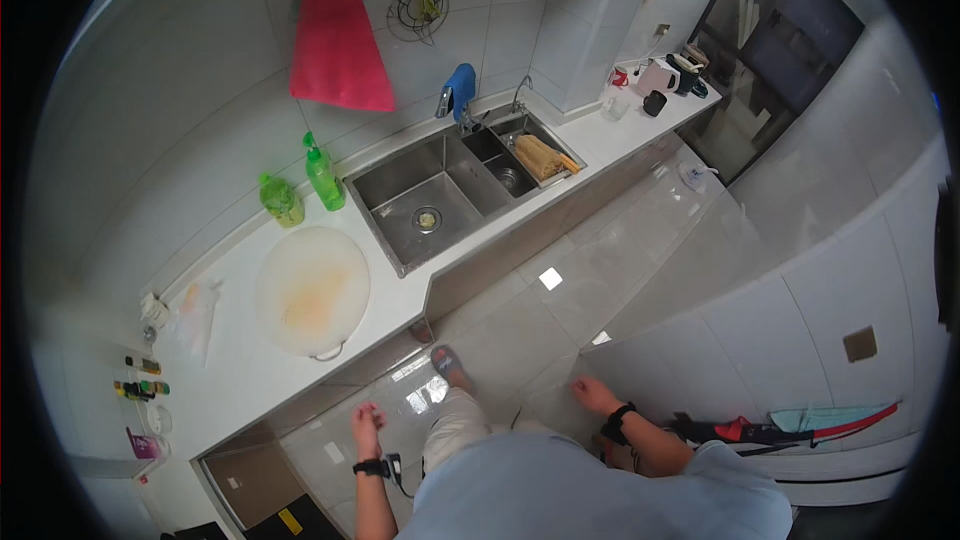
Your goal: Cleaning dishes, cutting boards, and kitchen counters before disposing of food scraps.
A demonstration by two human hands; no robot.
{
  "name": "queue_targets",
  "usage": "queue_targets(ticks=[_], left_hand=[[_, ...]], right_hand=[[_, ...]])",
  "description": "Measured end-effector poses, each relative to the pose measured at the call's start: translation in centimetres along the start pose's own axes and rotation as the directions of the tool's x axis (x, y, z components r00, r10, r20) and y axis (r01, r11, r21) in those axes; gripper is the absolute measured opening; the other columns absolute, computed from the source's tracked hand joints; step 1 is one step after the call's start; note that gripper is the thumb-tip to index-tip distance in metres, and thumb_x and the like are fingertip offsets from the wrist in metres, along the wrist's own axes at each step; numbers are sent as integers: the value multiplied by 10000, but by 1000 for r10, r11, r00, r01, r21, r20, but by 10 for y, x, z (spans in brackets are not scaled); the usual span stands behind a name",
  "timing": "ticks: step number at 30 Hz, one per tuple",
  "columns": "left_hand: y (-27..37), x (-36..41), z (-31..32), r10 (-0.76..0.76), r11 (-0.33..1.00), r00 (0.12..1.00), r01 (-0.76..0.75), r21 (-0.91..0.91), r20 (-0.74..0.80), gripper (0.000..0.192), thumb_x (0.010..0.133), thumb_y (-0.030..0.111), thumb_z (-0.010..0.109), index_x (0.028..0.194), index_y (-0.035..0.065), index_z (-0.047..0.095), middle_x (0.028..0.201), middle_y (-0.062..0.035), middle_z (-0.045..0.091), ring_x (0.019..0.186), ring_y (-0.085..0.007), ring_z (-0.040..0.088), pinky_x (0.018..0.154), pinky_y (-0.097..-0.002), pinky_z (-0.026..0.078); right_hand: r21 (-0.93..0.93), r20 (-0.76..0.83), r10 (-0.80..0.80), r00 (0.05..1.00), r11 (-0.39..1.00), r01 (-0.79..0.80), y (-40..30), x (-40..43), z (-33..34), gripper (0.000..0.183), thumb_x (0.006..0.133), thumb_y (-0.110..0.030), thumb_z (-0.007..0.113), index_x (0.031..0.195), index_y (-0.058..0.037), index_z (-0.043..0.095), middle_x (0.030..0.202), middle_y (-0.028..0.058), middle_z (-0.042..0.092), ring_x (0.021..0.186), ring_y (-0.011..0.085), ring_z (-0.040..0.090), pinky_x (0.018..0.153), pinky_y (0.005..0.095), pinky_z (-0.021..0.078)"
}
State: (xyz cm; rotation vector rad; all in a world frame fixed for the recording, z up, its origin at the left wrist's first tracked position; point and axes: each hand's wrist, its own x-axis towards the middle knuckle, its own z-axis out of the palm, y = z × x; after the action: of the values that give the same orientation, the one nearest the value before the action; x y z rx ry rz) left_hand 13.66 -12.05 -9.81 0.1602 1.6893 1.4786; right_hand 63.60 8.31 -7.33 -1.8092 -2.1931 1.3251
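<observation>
My left hand (367,424) hangs at my side, loosely bent, some fingers apart and nothing in it. The white countertop (232,386) is the nearest surface to it. My right hand (596,394) is held out over the tiled floor (487,319), its fingers curled in and no object showing in them. Both wrists wear black straps. Before me on the counter lies a round, pale cutting board (313,292) with an orange-brown stain and a metal handle. Beyond it is a stainless steel sink (401,199), with pale scraps in its drain.
Green pump bottle (324,178) and green refill bottle (281,201) stand by the wall. A brown cloth roll (537,157) lies at the small basin. A pink cloth (337,52) hangs above. A black mug (654,103) stands at the far end; bottles (142,365) at the left.
</observation>
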Motion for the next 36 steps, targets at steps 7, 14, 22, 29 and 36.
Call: queue_targets(ticks=[7,14,22,29,36], left_hand=[[56,163,-17,-54,996,931,27,-80,-361,235,883,173,473,1067,29,445,855,-90,543,569,-167,498,475,-278,443],[89,174,33,-235,922,445,383,-54,-864,366,825,108,520,1130,-74,431,1067,-250,565,837,-348,613,654,-403,536],[22,155,-47,-99,930,322,367,27,-942,391,835,185,561,1165,0,461,1018,-172,583,816,-264,581,570,-403,484],[58,147,38,-143,920,468,388,57,-872,390,819,206,602,1086,-5,410,951,-141,553,746,-247,560,464,-359,476],[68,148,61,-255,912,475,407,-46,-843,276,867,100,517,1067,-47,395,972,-187,554,717,-259,594,470,-360,510]], right_hand=[[71,169,-148,974,988,138,-63,118,-22,182,902,-153,517,1007,-19,580,854,83,641,784,167,618,738,294,487],[-62,111,-132,985,988,139,-142,200,-97,148,906,-90,507,1032,-47,571,825,81,639,755,164,633,700,285,497],[57,273,-292,916,956,288,-226,289,-141,158,876,-135,537,1005,-63,594,814,124,658,762,264,646,702,340,503],[-24,334,-352,874,924,381,-265,362,-203,132,906,-88,475,961,-18,574,750,123,636,716,234,645,663,336,500],[-160,475,-376,796,852,498,-282,428,-226,154,894,-109,512,1004,-18,571,767,101,632,746,198,644,666,307,496]])
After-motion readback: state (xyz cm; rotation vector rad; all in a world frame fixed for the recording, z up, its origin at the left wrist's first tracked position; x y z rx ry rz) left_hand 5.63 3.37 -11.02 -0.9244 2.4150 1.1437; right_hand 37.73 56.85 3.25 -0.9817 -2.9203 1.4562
